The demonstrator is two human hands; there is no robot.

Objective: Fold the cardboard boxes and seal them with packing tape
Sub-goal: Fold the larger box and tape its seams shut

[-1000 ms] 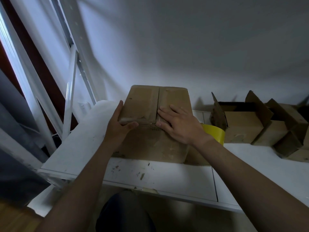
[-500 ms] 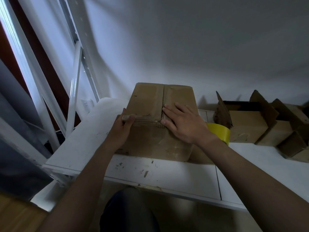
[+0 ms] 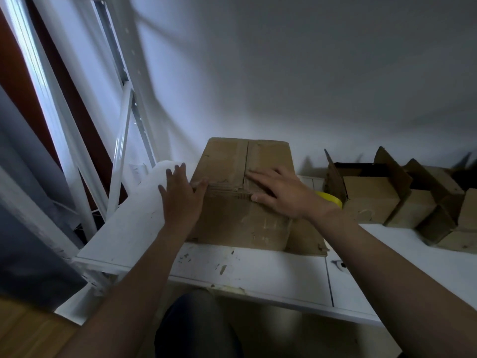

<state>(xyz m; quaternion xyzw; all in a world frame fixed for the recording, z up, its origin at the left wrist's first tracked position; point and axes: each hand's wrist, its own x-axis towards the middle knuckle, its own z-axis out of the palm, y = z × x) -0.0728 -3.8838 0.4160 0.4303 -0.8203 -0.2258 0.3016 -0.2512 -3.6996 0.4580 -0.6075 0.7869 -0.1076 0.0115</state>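
One change: left hand (image 3: 180,200) fingers released the box (image 3: 240,220); right hand (image 3: 281,195) stays flat.

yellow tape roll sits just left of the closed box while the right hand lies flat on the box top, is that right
Not quite. The head view shows the yellow tape roll to the right of the closed box, partly hidden behind the right wrist, not to its left. The right hand does lie flat on the box top.
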